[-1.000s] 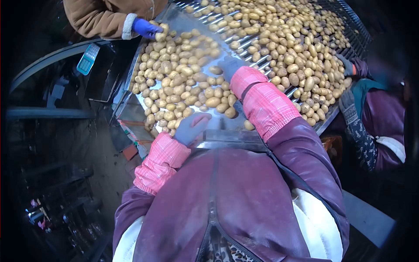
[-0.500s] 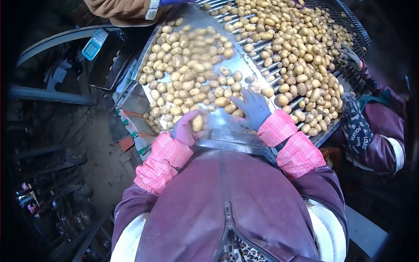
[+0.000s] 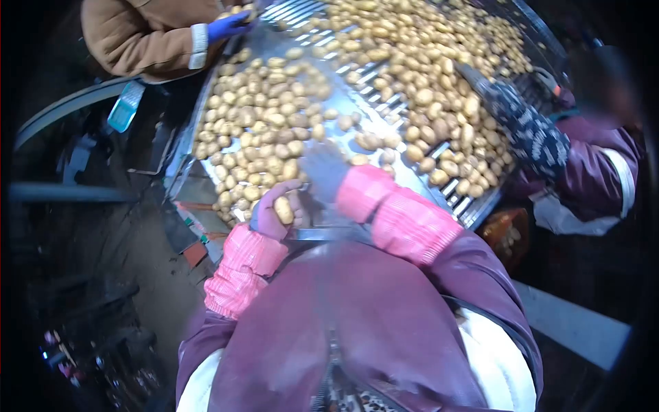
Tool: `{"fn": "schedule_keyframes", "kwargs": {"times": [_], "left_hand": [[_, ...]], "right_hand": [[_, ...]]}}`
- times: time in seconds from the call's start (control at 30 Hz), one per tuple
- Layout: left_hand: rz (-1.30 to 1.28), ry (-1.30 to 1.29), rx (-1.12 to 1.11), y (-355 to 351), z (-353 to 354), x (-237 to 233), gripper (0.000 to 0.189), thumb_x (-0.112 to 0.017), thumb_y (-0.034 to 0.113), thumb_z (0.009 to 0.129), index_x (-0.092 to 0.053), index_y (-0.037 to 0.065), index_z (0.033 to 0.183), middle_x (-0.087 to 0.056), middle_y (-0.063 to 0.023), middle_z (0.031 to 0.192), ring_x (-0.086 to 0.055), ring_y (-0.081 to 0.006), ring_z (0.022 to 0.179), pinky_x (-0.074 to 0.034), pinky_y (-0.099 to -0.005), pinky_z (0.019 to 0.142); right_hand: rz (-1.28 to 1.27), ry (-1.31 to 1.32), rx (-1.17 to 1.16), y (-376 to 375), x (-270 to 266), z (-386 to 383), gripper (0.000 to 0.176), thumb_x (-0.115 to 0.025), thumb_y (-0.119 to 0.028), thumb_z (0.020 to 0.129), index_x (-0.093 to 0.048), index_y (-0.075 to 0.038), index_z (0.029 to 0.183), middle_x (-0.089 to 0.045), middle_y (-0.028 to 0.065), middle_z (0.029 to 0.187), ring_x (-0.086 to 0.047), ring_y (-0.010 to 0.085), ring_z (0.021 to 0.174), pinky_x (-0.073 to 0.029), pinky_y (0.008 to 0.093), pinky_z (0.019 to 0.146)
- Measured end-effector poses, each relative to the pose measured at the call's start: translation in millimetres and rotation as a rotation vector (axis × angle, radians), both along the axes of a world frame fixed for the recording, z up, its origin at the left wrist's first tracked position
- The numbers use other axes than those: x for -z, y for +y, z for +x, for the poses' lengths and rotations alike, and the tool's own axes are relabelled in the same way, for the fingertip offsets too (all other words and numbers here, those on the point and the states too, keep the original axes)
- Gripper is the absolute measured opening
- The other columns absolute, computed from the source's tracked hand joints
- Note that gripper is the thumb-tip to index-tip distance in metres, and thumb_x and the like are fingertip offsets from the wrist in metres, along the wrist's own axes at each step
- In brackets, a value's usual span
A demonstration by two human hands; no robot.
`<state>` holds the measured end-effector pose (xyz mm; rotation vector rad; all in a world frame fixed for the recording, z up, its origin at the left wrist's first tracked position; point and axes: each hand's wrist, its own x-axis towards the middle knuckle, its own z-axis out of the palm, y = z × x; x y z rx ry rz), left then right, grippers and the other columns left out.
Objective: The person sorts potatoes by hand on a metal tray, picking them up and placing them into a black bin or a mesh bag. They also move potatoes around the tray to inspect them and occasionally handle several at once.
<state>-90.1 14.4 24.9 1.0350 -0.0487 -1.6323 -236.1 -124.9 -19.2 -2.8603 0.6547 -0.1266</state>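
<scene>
- Has drawn the right hand (image 3: 324, 168) back off the roller bed (image 3: 461, 204) since half a second ago; now lays it on the steel worktop (image 3: 322, 234), just beside the left hand (image 3: 273, 213).
- Grips one potato (image 3: 283, 210) in the left hand, fingers (image 3: 264, 206) clenched round it, at the near edge of the steel worktop and just above the pink cuff (image 3: 244, 264).
- Holds the right hand, grey-gloved and blurred, at the near fringe of the loose potatoes (image 3: 268, 130); cannot tell whether its fingers are clasped on anything or released.
- Faces those loose potatoes heaped across the steel worktop, with many more on the roller bed to the right.
- Shares the line with two other people: a blue-gloved hand (image 3: 228, 26) from a brown sleeve (image 3: 141, 38) at the far left corner, touching potatoes there; a dark patterned glove (image 3: 525, 134) stretched over the rollers from the right, a purple sleeve (image 3: 590, 178) behind it.
- Looks past a pale blue device (image 3: 123, 106) left of the steel worktop, apart from the potatoes.
</scene>
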Motion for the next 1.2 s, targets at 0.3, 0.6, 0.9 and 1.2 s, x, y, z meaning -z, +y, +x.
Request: {"fn": "schedule_keyframes", "kwargs": {"times": [0.3, 0.6, 0.9, 1.2], "left_hand": [[0.017, -1.038, -0.033, -108, 143, 25, 0.047, -0.063, 0.035, 0.090, -0.056, 0.004, 0.125, -0.061, -0.0065, 0.083, -0.060, -0.0187, 0.065, -0.052, -0.0330, 0.059], [0.322, -1.799, 0.660, -189, 146, 29, 0.072, -0.066, 0.051, 0.085, -0.049, 0.006, 0.138, -0.063, -0.0216, 0.124, -0.062, -0.0344, 0.114, -0.048, -0.0445, 0.097], [-0.264, -0.746, 0.064, -94, 76, -4, 0.050, -0.057, 0.036, 0.095, -0.050, 0.006, 0.134, -0.065, -0.0126, 0.102, -0.063, -0.0182, 0.071, -0.053, -0.0294, 0.058], [-0.342, -0.048, 0.016, -43, 1, -74, 0.048, -0.037, 0.032, 0.103, -0.043, 0.007, 0.143, -0.063, -0.0128, 0.096, -0.057, -0.0135, 0.061, -0.049, -0.0264, 0.052]], "right_hand": [[0.202, -0.310, 0.240, -13, -56, -96, 0.046, -0.068, -0.017, 0.086, -0.058, -0.010, 0.130, -0.057, 0.0196, 0.131, -0.056, 0.0386, 0.118, -0.046, 0.0453, 0.099], [0.176, -0.325, 0.493, 1, -66, -157, 0.045, -0.069, -0.014, 0.085, -0.058, -0.009, 0.129, -0.059, 0.0186, 0.126, -0.058, 0.0381, 0.114, -0.047, 0.0444, 0.096], [-0.019, -0.040, 0.443, -69, -28, -93, 0.048, -0.064, -0.025, 0.086, -0.055, -0.013, 0.131, -0.063, 0.0117, 0.114, -0.062, 0.0347, 0.102, -0.050, 0.0437, 0.084], [0.631, -0.230, 0.496, -91, -22, -69, 0.048, -0.062, -0.033, 0.088, -0.056, -0.008, 0.129, -0.061, 0.0149, 0.124, -0.062, 0.0320, 0.109, -0.051, 0.0403, 0.092]]}}
